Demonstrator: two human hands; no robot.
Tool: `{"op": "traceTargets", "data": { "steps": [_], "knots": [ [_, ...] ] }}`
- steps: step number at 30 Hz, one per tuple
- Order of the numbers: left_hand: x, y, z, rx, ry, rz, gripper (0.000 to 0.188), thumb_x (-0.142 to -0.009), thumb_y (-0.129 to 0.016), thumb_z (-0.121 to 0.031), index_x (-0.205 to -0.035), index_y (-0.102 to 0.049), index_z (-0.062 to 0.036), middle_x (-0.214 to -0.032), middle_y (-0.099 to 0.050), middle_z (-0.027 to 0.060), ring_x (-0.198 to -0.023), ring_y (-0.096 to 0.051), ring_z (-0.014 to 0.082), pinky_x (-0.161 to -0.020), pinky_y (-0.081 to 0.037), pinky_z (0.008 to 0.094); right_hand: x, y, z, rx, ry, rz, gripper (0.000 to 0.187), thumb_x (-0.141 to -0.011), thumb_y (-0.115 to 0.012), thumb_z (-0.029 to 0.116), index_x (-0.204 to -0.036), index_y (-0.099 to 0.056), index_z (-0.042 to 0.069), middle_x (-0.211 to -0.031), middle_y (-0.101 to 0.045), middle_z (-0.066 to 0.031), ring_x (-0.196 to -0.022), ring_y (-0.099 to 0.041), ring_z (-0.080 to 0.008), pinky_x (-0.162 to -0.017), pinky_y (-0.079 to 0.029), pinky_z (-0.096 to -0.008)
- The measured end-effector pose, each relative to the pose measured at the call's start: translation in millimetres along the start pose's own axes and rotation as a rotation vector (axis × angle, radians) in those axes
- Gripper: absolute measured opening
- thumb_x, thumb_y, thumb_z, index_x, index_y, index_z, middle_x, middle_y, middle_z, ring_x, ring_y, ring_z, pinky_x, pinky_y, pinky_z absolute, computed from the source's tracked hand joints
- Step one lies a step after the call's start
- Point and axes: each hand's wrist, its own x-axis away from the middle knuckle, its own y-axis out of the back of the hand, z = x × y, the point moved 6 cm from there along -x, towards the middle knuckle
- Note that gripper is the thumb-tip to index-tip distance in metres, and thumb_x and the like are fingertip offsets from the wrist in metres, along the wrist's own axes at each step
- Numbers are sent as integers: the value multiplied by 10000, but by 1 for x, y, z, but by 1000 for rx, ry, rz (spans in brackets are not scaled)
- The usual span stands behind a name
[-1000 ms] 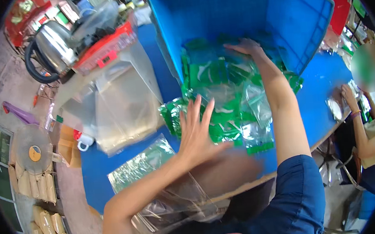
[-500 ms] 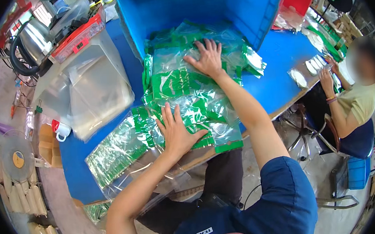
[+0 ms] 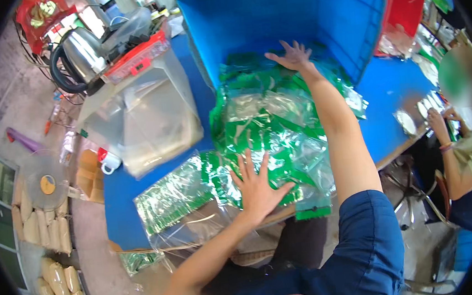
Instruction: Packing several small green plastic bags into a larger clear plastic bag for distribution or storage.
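Note:
A heap of clear and green plastic bags (image 3: 272,119) spreads over the blue table in front of me, its far part reaching into a blue plastic crate (image 3: 270,17) that lies on its side. My left hand (image 3: 259,193), fingers spread, rests flat on the near part of the heap. Stretched forward at the crate's mouth, my right hand (image 3: 294,58) hovers over or touches the far bags with its fingers apart; which of the two I cannot tell. A flat stack of bags (image 3: 170,194) lies left of my left hand, along the table's front edge.
Left of the heap stands a clear plastic bin (image 3: 162,120) holding clear sheets, with a steel kettle (image 3: 82,54) behind it. A white mug (image 3: 109,162) is near the table's left edge. At the right, a co-worker's hands (image 3: 445,122) handle white packets. Red crates (image 3: 402,1) stand behind.
My right hand has moved forward, from the middle of the heap to the crate's mouth. My left hand stays flat on the near bags. The whole view has shifted.

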Motion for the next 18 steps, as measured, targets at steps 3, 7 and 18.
{"op": "traceTargets", "data": {
  "steps": [3, 7, 18],
  "knots": [
    [-9, 0, 2, 11, 49, -19, 1061, -684, -763, -678, -1505, -390, -120, -1597, -161, 283, -1478, -105, 503, -1112, -56, 736, -10, -44, 5, 57, -70, 246, 663, -913, -476, 662, -1467, -461, 298, -1513, -411, -170, -1383, -375, -445, -1102, -191, -689],
    [-27, 6, 3, 40, 72, -42, 1015, -691, -790, -596, -1479, -410, -83, -1594, -174, 273, -1474, -123, 496, -1110, -57, 729, 10, -79, 4, 54, 129, -2, 458, -933, -551, 347, -1388, -521, 320, -1372, -507, -150, -1319, -443, -415, -1092, -215, -710],
    [-12, 11, -16, -42, 58, 38, 1191, -632, -788, -696, -1544, -295, -109, -1605, -121, 267, -1473, -79, 517, -1072, -72, 772, 52, -27, 51, -77, 202, -468, 625, -859, -597, 605, -1192, -675, 82, -1255, -590, -190, -1219, -498, -397, -1056, -320, -612]
  ]
}}
